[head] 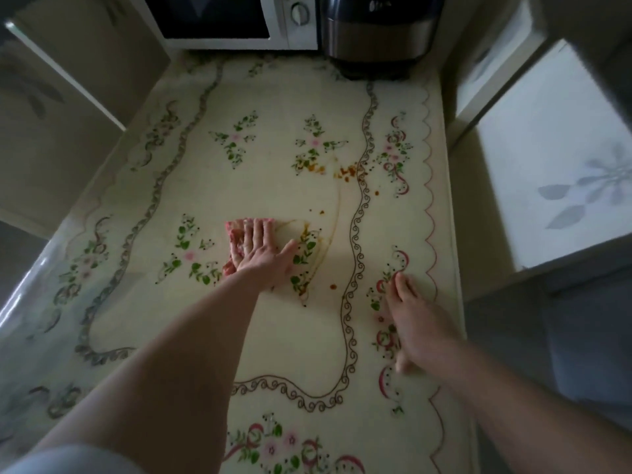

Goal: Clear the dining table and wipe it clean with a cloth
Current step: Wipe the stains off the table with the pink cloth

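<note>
A pink cloth (239, 230) lies flat near the middle of the dining table (212, 186), which wears a cream floral cover. My left hand (265, 253) presses down on the cloth with fingers spread; part of the cloth is hidden under the palm. Orange-brown food stains (345, 172) dot the cover farther back, and a thin smeared streak (318, 248) curves just right of the cloth. My right hand (415, 319) rests flat on the table near its right edge, fingers together, holding nothing.
A white microwave (239, 22) and a dark steel cooker (379, 32) stand at the table's far end. A pale chair or stool seat (561, 155) sits close on the right. A cabinet (68, 97) flanks the left side.
</note>
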The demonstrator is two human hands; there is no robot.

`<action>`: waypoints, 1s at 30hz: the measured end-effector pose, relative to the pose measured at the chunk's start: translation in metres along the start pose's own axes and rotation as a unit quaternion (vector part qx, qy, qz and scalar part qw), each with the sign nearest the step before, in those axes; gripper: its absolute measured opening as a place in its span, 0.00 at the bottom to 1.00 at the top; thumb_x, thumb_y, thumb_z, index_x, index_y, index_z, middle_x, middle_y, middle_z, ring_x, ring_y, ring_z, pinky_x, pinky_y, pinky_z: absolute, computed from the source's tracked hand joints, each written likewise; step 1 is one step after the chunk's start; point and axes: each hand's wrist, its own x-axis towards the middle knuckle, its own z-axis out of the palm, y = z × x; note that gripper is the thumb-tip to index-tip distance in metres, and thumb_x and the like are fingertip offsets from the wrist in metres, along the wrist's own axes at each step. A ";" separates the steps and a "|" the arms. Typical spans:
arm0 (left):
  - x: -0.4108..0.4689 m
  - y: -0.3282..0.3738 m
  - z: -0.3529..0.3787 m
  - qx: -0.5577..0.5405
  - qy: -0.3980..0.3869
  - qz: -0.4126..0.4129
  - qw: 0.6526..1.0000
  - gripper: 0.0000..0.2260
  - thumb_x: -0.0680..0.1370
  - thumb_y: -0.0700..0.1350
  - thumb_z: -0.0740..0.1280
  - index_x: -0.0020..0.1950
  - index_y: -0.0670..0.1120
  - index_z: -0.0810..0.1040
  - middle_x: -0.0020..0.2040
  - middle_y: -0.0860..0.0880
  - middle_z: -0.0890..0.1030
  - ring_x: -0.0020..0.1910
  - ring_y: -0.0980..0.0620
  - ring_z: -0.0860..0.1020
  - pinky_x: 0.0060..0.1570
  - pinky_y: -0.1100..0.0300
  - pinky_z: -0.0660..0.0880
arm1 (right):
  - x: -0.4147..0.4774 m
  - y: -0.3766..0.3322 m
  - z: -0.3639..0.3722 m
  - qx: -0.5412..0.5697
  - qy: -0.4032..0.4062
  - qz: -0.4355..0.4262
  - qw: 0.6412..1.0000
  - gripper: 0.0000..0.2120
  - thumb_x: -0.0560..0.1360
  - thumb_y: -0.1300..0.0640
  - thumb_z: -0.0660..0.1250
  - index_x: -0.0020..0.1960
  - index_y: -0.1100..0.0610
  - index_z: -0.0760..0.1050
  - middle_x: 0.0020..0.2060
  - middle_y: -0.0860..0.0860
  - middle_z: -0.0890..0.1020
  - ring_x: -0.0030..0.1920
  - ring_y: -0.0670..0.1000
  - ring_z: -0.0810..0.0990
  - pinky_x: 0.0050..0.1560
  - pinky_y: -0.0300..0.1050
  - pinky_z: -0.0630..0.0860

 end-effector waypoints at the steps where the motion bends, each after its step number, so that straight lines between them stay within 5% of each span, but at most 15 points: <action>1: 0.006 0.006 -0.003 0.015 -0.003 0.023 1.000 0.34 0.80 0.64 0.48 0.79 0.50 0.37 0.78 0.52 0.33 0.76 0.54 0.32 0.74 0.48 0.33 | -0.002 0.002 0.000 0.008 0.020 -0.007 1.000 0.55 0.68 0.55 0.75 0.77 0.61 0.37 0.76 0.56 0.36 0.76 0.56 0.52 0.69 0.47 0.68; 6: 0.034 0.037 -0.004 0.075 -0.026 0.137 0.987 0.32 0.81 0.63 0.46 0.79 0.52 0.37 0.78 0.53 0.35 0.76 0.54 0.34 0.74 0.48 0.33 | -0.001 0.009 0.008 0.057 0.100 -0.031 0.993 0.39 0.77 0.62 0.63 0.77 0.58 0.40 0.77 0.53 0.40 0.77 0.51 0.48 0.70 0.45 0.65; 10: 0.034 0.045 0.005 0.104 -0.024 0.195 0.975 0.30 0.82 0.61 0.46 0.79 0.53 0.38 0.79 0.55 0.36 0.76 0.56 0.35 0.73 0.49 0.33 | 0.003 0.008 0.011 0.042 0.096 -0.025 0.994 0.39 0.77 0.63 0.62 0.77 0.58 0.41 0.77 0.53 0.40 0.77 0.52 0.47 0.69 0.47 0.68; 13: 0.018 0.049 0.017 0.111 -0.033 0.232 0.966 0.30 0.81 0.62 0.47 0.79 0.55 0.38 0.78 0.56 0.36 0.76 0.56 0.35 0.73 0.49 0.33 | 0.006 0.009 0.010 0.024 0.067 -0.024 0.997 0.42 0.75 0.60 0.66 0.77 0.58 0.40 0.77 0.53 0.40 0.77 0.53 0.45 0.70 0.50 0.67; 18: -0.025 0.054 0.043 0.109 -0.031 0.246 0.963 0.29 0.81 0.61 0.47 0.79 0.55 0.39 0.78 0.57 0.37 0.76 0.57 0.35 0.72 0.51 0.30 | 0.002 0.011 0.004 0.038 0.042 -0.012 0.998 0.53 0.67 0.51 0.76 0.78 0.56 0.43 0.77 0.50 0.39 0.74 0.54 0.60 0.65 0.49 0.72; 22: -0.065 0.056 0.064 0.090 -0.029 0.222 0.970 0.28 0.82 0.59 0.48 0.79 0.56 0.40 0.78 0.58 0.38 0.76 0.58 0.36 0.68 0.55 0.29 | -0.005 0.018 0.008 0.047 0.016 -0.022 0.999 0.64 0.59 0.42 0.79 0.78 0.56 0.39 0.76 0.49 0.37 0.76 0.54 0.56 0.69 0.49 0.68; 27: -0.107 0.060 0.088 0.054 -0.030 0.190 0.980 0.27 0.82 0.58 0.49 0.79 0.56 0.42 0.78 0.60 0.39 0.77 0.58 0.36 0.70 0.54 0.30 | -0.028 0.032 0.029 0.069 0.063 -0.059 0.994 0.40 0.75 0.62 0.65 0.78 0.56 0.44 0.78 0.50 0.44 0.74 0.53 0.60 0.67 0.46 0.68; 30: -0.135 0.068 0.104 0.038 -0.034 0.159 0.986 0.26 0.83 0.55 0.50 0.79 0.58 0.43 0.78 0.60 0.40 0.77 0.58 0.37 0.71 0.53 0.31 | -0.047 0.047 0.044 0.072 0.059 -0.073 0.993 0.37 0.75 0.66 0.61 0.78 0.56 0.47 0.78 0.50 0.46 0.74 0.54 0.61 0.69 0.49 0.67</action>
